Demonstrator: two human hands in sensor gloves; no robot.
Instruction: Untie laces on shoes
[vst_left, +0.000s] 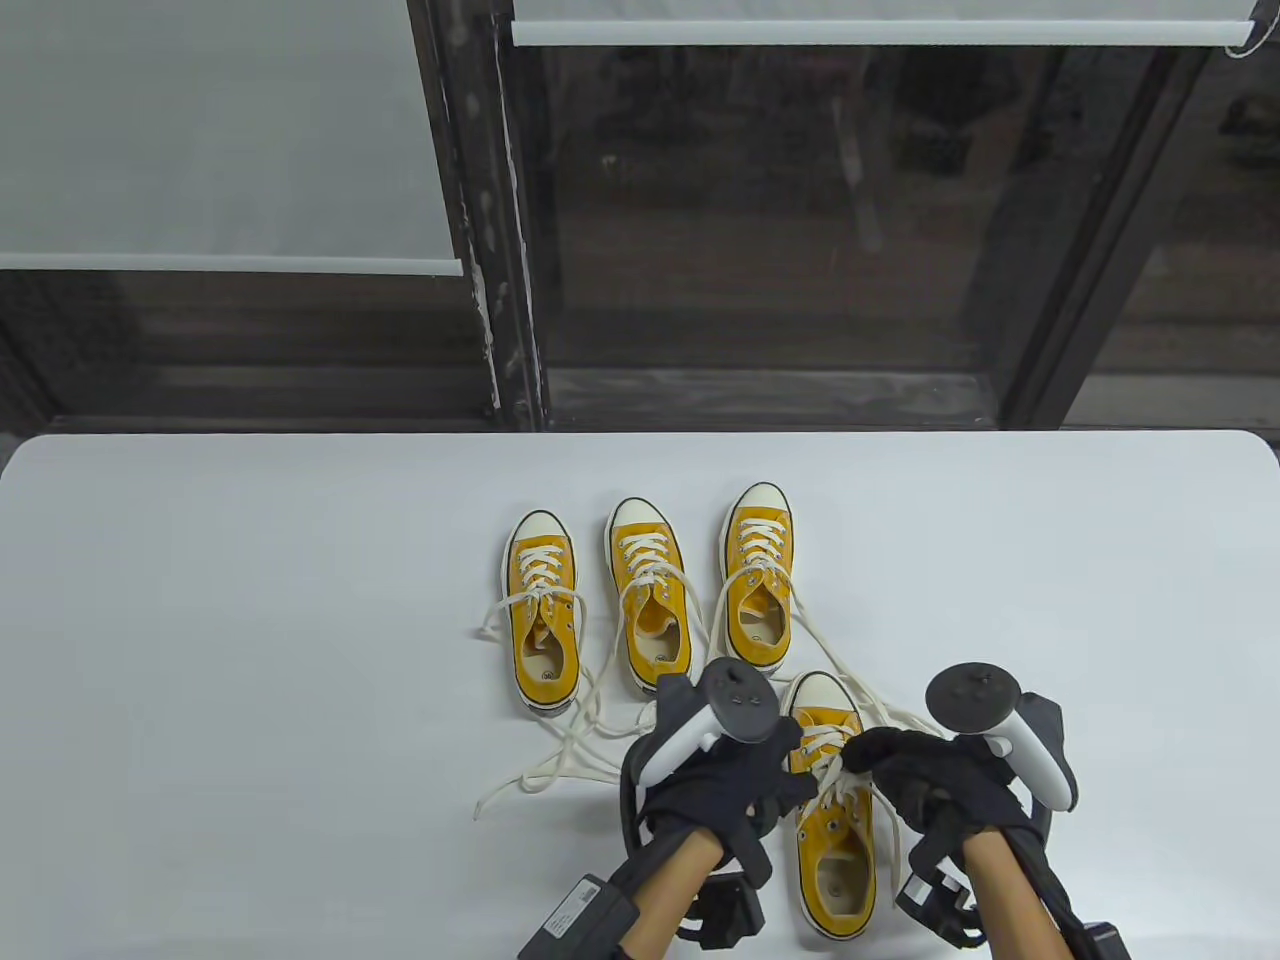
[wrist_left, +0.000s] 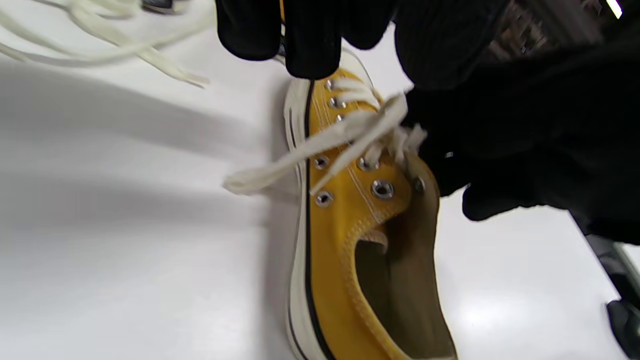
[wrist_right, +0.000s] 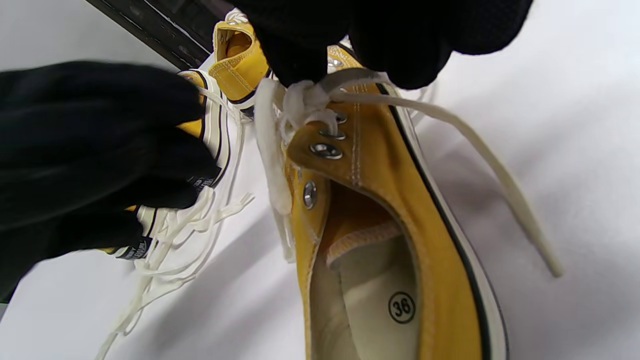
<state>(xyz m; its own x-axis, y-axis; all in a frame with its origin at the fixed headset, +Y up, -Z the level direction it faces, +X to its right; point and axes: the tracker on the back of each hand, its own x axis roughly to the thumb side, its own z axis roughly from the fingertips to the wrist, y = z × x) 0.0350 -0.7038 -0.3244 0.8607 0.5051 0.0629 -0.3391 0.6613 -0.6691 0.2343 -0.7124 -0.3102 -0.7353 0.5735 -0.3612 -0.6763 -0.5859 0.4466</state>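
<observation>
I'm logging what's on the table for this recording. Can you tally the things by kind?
Yellow shoes: 4, three in a row, left, middle, right, and the nearest one, which the hands are working on
Gloved hands: 2, left hand and right hand, the right pinching the nearest shoe's lace
Total: 6

In the table view the left hand (vst_left: 715, 775) covers the heel of the middle shoe (vst_left: 650, 610) and the near shoe's (vst_left: 835, 810) left side, and the right hand (vst_left: 925, 785) hides where its fingers meet the lace (vst_left: 830, 765). In the left wrist view the shoe's toe is behind the fingers (wrist_left: 310, 45) and its heel is cut off below. The right wrist view loses the knot (wrist_right: 305, 102) under the fingers (wrist_right: 400, 55); whether it is loose cannot be told.
</observation>
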